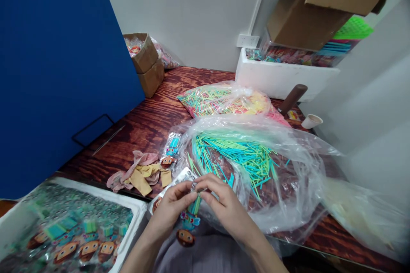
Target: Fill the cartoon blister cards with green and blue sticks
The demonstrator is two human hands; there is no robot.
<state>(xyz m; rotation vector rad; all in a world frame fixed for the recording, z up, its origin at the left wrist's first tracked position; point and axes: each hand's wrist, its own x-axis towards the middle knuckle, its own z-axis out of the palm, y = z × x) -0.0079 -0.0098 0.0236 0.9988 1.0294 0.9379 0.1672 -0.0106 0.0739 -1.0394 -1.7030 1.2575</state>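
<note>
My left hand (171, 209) and my right hand (221, 202) meet at the table's near edge, fingers pinched together on the top of a small clear toy packet (190, 217). The packet hangs down between them and holds teal sticks, a blue label and a brown cartoon figure. Just beyond my fingers lies an open clear plastic bag (297, 166) of loose teal and green sticks (240, 153). Another filled packet (171, 150) lies on the table to the left of that bag.
A white foam tray (136, 213) of finished packets sits at the near left. Crumpled tan and pink scraps (141, 175) lie beside it. Farther back are a bag of mixed coloured sticks (224, 100), a white foam box (282, 79), cardboard boxes (145, 62), a paper cup (311, 121) and a blue panel (57, 64).
</note>
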